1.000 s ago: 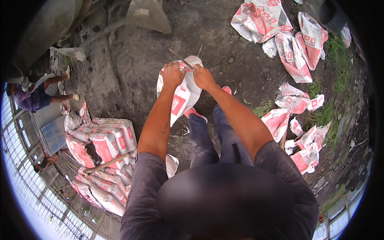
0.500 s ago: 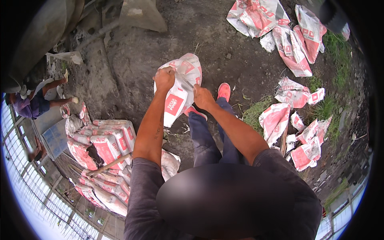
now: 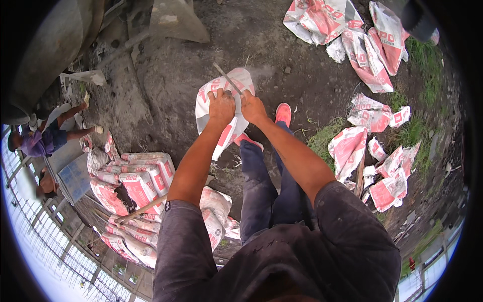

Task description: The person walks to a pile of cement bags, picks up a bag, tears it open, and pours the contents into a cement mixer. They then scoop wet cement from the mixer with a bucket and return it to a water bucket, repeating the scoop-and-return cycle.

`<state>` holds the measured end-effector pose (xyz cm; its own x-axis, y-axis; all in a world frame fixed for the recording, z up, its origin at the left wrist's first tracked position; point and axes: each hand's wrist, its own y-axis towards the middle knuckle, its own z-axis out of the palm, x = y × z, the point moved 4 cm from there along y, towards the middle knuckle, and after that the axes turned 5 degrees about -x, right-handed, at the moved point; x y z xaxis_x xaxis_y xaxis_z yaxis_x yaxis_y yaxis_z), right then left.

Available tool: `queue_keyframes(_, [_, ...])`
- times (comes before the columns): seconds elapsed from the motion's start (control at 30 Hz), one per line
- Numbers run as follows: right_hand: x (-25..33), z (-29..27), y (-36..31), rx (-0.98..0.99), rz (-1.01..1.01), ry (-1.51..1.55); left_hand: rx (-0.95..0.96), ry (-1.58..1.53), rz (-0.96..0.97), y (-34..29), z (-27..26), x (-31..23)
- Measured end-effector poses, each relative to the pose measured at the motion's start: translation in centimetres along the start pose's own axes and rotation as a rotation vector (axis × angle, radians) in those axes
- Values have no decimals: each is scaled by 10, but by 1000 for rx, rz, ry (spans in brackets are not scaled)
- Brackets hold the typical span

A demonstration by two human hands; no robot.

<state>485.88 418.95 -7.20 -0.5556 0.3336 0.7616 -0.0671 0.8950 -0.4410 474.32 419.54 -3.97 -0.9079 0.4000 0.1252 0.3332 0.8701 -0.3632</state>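
Observation:
A white paper sack point(image 3: 205, 103) with red print hangs in front of my legs, above the dirt. My left hand point(image 3: 221, 106) is closed, gripping the sack near its middle. Close beside it, my right hand point(image 3: 252, 107) is closed round the lower end of a long thin knife point(image 3: 228, 78). The blade slants up and to the left across the sack's far part, its tip past the edge. The knife's handle is hidden in my fist.
Stacked red-and-white sacks point(image 3: 143, 189) stand at the left, with a wooden handle point(image 3: 143, 208) across them. Torn empty sacks point(image 3: 347, 146) litter the right side and the far right. A person point(image 3: 43, 138) is at the far left, near a large grey drum point(image 3: 48, 55).
The knife's blade now points up and away across the sack. My left hand has moved right, close to my right hand, and the sack has been folded differently.

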Motion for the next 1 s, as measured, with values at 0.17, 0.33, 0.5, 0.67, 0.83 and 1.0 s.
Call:
queue_keyframes(0.17, [-3,22,-9,49,-69,19,89,7,24,2,9,10])
queue_keyframes(0.33, [-11,41,-14,76,-143,-105,34,-43,92,7,1,14])
queue_keyframes(0.5, [-68,32,-116,73,136,-109,-6,-56,81,-7,-13,46])
queue_keyframes(0.67, [-89,18,-168,-341,164,159,-217,-27,298,-33,-12,25])
queue_keyframes(0.83, [-49,38,-92,-450,-42,204,80,127,290,-33,32,-15])
queue_keyframes(1.0, [-41,62,-70,-234,-53,5,-17,120,346,-28,46,0])
